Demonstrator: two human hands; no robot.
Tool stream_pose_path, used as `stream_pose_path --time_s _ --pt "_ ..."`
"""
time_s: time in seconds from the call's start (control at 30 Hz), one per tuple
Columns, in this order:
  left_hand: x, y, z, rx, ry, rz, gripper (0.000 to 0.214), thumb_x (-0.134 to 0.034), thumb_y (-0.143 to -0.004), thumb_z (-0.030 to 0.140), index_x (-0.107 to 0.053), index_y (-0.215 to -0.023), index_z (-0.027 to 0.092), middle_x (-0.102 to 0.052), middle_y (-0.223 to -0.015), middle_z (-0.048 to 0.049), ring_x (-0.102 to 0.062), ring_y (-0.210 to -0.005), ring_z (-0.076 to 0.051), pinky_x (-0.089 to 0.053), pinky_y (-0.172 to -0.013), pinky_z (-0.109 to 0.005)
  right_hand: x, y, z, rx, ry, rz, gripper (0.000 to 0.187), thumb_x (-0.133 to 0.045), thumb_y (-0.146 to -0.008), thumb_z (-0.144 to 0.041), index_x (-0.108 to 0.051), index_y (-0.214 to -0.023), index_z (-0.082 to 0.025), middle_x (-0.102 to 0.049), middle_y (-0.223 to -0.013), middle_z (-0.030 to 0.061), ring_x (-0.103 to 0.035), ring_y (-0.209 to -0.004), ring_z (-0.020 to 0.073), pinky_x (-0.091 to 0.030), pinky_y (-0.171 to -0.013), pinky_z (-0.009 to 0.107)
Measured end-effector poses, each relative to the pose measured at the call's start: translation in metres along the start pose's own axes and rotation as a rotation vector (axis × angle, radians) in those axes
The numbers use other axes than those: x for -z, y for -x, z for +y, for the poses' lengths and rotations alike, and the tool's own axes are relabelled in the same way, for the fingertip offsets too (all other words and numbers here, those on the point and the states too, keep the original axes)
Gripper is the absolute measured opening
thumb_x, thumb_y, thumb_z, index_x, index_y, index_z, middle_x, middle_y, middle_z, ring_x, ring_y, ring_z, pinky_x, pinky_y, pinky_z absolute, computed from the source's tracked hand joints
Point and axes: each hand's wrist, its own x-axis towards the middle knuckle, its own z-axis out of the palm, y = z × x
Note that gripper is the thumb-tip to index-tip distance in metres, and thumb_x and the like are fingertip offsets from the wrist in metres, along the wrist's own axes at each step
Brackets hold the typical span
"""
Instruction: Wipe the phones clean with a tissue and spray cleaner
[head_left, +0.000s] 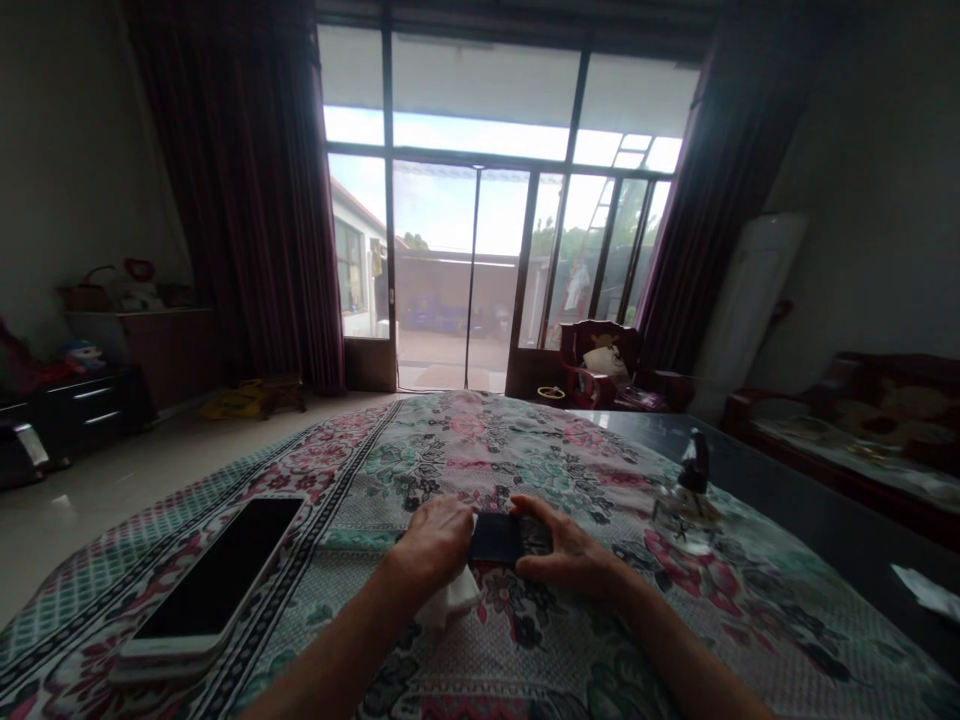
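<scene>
In the head view, my left hand (435, 535) is closed on a white tissue (451, 600), which hangs out below the fingers. It presses against the left end of a dark, flat phone (496, 540). My right hand (566, 552) grips the phone's right end, with fingers at the top edge and the thumb at the bottom one. Both hands are just above or on the floral tablecloth (525, 660); I cannot tell whether the phone rests on it. Part of the phone is hidden behind the left fingers.
A larger white-framed phone (221, 570) lies at the left, apparently on another flat object. To the right stands a clear pump bottle (686, 505) with a black top. White paper (926, 590) lies on the dark tabletop (832, 550) beyond the cloth. Further off is a wooden chair (600, 350).
</scene>
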Motion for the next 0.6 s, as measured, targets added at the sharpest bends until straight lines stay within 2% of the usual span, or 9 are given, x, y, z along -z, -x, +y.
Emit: stream_pose_path --time_s 0.1,0.2,0.3,0.43,0.6 --pt "-0.006 0.003 0.020 -0.045 -0.078 0.003 0.028 -0.047 -0.080 0.012 -0.066 -0.099 0.018 -0.059 -0.113 -0.0139 -0.050 -0.112 -0.030 -0.037 -0.096 -0.041 -0.001 0.000 0.003 0.013 -0.003 0.005 0.080 -0.071 -0.061 -0.029 -0.043 -0.136 -0.021 -0.055 -0.131 0.0073 -0.048 -0.122 0.0280 -0.034 -0.105 0.041" --pt "-0.012 0.002 0.033 -0.163 -0.173 0.008 0.027 -0.045 -0.082 0.015 -0.068 -0.097 0.018 -0.059 -0.111 -0.0150 -0.053 -0.106 -0.030 -0.044 -0.086 -0.037 -0.002 0.000 0.005 0.028 0.010 0.012 0.079 -0.071 -0.062 -0.030 -0.044 -0.135 -0.020 -0.053 -0.133 0.0082 -0.046 -0.123 0.0279 -0.034 -0.106 0.041" --pt "-0.016 -0.003 0.037 -0.270 -0.280 0.037 0.028 -0.044 -0.085 0.018 -0.068 -0.099 0.020 -0.059 -0.105 -0.0138 -0.054 -0.103 -0.028 -0.047 -0.079 -0.033 -0.003 0.000 0.004 0.023 0.021 0.015 0.078 -0.071 -0.062 -0.029 -0.043 -0.135 -0.019 -0.051 -0.134 0.0095 -0.046 -0.124 0.0279 -0.034 -0.106 0.041" --pt "-0.017 -0.011 0.024 -0.234 -0.316 0.129 0.028 -0.043 -0.088 0.020 -0.067 -0.101 0.024 -0.059 -0.100 -0.0087 -0.054 -0.100 -0.024 -0.047 -0.078 -0.029 -0.003 0.000 0.001 -0.012 0.029 0.025 0.081 -0.072 -0.060 -0.029 -0.044 -0.135 -0.018 -0.050 -0.135 0.0103 -0.044 -0.125 0.0288 -0.032 -0.107 0.042" --pt "-0.011 -0.017 -0.006 -0.053 -0.304 0.173 0.026 -0.044 -0.087 0.019 -0.068 -0.091 0.027 -0.059 -0.100 -0.0041 -0.055 -0.098 -0.020 -0.045 -0.079 -0.026 -0.002 0.000 -0.001 0.003 0.000 0.011 0.081 -0.073 -0.061 -0.030 -0.043 -0.135 -0.018 -0.056 -0.129 0.0085 -0.050 -0.119 0.0269 -0.035 -0.104 0.039"
